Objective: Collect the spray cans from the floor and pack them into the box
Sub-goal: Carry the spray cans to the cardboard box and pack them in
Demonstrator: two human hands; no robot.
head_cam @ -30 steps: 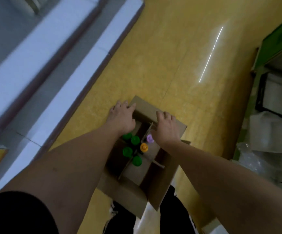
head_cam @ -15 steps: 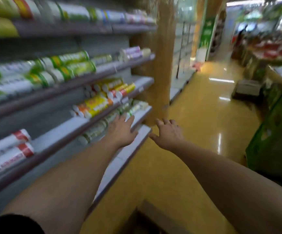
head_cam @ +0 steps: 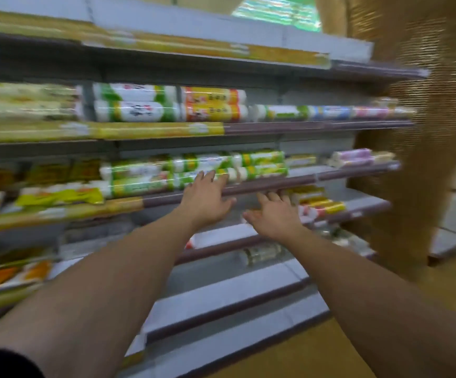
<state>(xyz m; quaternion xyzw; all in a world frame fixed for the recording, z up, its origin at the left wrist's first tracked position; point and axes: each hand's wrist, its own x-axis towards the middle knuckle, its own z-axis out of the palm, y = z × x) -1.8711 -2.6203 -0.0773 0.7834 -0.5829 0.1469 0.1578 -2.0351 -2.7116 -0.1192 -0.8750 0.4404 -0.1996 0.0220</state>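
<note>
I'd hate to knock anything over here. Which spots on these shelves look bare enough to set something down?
The lowest white shelf boards look bare, bordered by the yellow floor. A free stretch of shelf also shows right of the yellow-and-red rolls. The green-labelled rolls by the left hand are packed end to end; so is the row above.

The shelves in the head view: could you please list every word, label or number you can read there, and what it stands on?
No text can be read with confidence; motion blur smears all of it.
White and green roll: dark characters on the wrapper, too blurred to read.
Orange roll: dark characters, too blurred to read.
Yellow shelf-edge strip: pale tags, print unreadable.
</note>
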